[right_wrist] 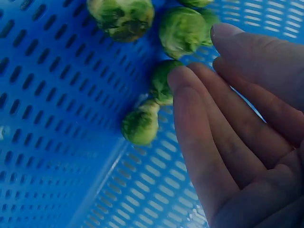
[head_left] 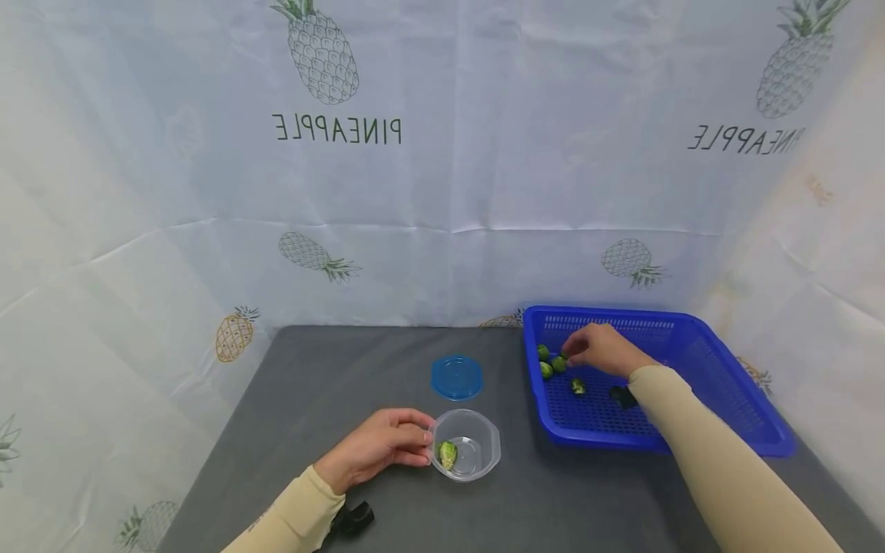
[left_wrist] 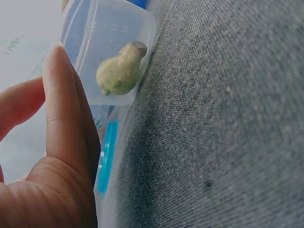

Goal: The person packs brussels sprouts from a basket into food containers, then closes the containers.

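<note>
Grey tabletop [head_left: 311, 384], left hand [head_left: 383, 445], fingers straight against tub [head_left: 466, 449], right hand [head_left: 601, 347], thumb and fingers apart, beside sprouts [right_wrist: 162, 81] in basket [head_left: 719, 384]

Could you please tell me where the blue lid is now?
In the head view, the blue lid lies just beyond the clear container, left of the blue basket.

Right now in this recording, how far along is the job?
Done: one sprout sits in the clear tub. Under way: the left hand holds the tub's rim while the right hand reaches among the sprouts in the blue basket, none clearly gripped. Remaining, probably: moving those across, then perhaps fitting the blue lid lying beyond the tub.
</note>
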### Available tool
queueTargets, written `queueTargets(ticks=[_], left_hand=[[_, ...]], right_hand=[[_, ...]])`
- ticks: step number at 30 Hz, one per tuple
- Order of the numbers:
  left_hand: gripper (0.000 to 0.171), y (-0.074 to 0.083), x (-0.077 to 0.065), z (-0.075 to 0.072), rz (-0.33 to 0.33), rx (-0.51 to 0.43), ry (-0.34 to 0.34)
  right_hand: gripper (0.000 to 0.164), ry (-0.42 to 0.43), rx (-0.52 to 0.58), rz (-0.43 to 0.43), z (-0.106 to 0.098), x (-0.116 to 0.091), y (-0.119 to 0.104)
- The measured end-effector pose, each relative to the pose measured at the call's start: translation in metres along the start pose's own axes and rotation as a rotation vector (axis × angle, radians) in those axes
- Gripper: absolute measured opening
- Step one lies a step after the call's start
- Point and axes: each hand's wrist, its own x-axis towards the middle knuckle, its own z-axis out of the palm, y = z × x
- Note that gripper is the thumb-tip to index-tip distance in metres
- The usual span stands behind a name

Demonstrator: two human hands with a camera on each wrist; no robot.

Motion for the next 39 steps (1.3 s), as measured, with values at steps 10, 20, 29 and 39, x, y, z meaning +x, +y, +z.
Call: queueTargets(ticks=[10, 20, 29, 39], left_hand=[[0.039, 0.001, -0.001, 0.000, -0.016, 0.004, 0.011], [0.039, 0.003, -0.003, 0.000, -0.011, 0.001, 0.003], [0.039, 0.003, -0.001, 0.000, -0.010, -0.009, -0.010], [0.040, 0.003, -0.003, 0.001, -0.008, -0.012, -0.001]], right_hand=[[0.032, -0.041, -0.054, 0.034, 0.009, 0.016, -0.004], [0.026, -0.012, -0.123, 0.049, 0.013, 0.023, -0.016], [0.016, 0.021, -0.139, 0.054, 0.018, 0.024, -0.018], [0.019, 0.016, -0.084, 0.074, 0.012, 0.014, -0.015]])
